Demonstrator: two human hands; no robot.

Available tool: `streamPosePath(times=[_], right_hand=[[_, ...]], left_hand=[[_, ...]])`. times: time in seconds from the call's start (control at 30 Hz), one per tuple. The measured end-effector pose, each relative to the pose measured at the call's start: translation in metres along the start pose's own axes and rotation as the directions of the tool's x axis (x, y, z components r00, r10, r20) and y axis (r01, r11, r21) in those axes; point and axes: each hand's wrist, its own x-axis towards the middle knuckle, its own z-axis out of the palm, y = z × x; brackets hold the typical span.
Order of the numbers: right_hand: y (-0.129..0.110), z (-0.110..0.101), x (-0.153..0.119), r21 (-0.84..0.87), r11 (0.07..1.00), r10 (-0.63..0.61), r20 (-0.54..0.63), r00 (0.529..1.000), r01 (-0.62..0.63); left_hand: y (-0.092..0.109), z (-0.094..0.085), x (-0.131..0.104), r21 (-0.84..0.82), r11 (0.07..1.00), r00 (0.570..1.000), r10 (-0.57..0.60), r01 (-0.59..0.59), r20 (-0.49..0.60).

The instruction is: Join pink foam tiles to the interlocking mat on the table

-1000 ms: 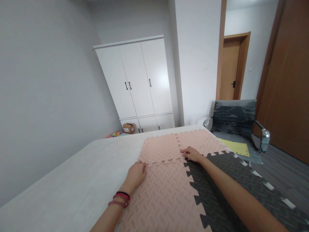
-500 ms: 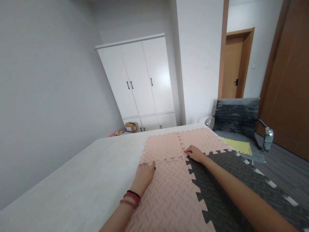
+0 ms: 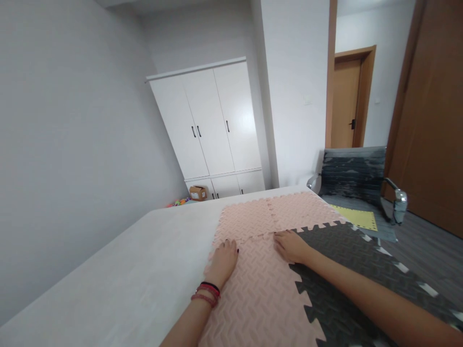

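Our left hand (image 3: 223, 260) and right hand (image 3: 290, 246) press flat, fingers (image 3: 231, 242) spread and gripping nothing, on the pink mat (image 3: 260, 284) beside its toothed seam (image 3: 253, 237).

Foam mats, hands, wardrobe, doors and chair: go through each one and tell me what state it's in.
Pink foam mats: flat on the table, joined.
Dark grey mat: flat, interlocked with pink.
Left hand: palm down, pressing the pink seam.
Right hand: flat at the mat junction.
Wardrobe: doors shut.
Far door: shut.
Chair: unoccupied, yellow mat on the seat.

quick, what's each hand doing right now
Left hand: open, flat on the near pink foam puzzle mat tile, holding nothing.
Right hand: open, pressing the same tile's seam, holding nothing.
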Motion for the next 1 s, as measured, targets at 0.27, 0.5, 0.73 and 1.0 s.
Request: streamPosePath(times=[0.27, 0.5, 0.73, 1.0], right_hand=[[0.000, 0.002, 0.000, -0.015, 0.999, 0.046, 0.014, 0.999, -0.046], [-0.018, 0.007, 0.021, -0.105, 0.994, 0.022, 0.024, 0.999, -0.019], [-0.034, 0.028, 0.037, -0.169, 0.986, 0.008, 0.062, 0.998, 0.003], [-0.022, 0.021, 0.033, -0.162, 0.986, -0.029, 0.083, 0.996, 0.043]], left_hand=[[0.008, -0.003, 0.008, -0.076, 0.988, 0.991, 0.136, -0.136, -0.010], [0.001, -0.001, 0.023, -0.243, 0.935, 0.961, 0.275, -0.257, 0.041], [0.005, -0.012, 0.034, -0.261, 0.923, 0.954, 0.298, -0.282, 0.022], [0.016, -0.021, 0.041, -0.249, 0.940, 0.965, 0.255, -0.234, 0.055]])
